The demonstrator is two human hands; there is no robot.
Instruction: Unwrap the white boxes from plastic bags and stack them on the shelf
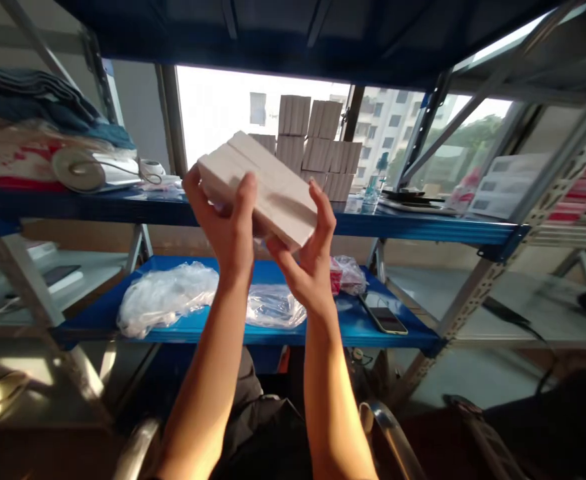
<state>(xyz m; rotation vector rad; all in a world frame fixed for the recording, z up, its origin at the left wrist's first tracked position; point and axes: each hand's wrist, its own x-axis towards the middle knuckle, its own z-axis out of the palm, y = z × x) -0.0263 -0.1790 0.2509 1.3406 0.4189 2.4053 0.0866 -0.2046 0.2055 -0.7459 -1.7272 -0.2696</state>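
Both hands hold up a bundle of pale, off-white boxes [267, 177], tilted down to the right in front of the upper shelf. My left hand [225, 217] grips its left end, with the thumb across the near face. On the lower right corner, my right hand [310, 250] has its fingers closed round the edge. Behind the bundle, similar pale boxes [317, 143] stand stacked on the shelf in front of the window. What is printed on them, if anything, is too blurred to tell.
The blue upper shelf [423, 230] runs across at chest height. Below it, the lower blue shelf [343, 327] bears clear plastic bags [167, 297] and a phone [383, 313]. Folded dark cloth [43, 100] lies at the left; white boxes [507, 183] stand at the right. Metal posts frame both sides.
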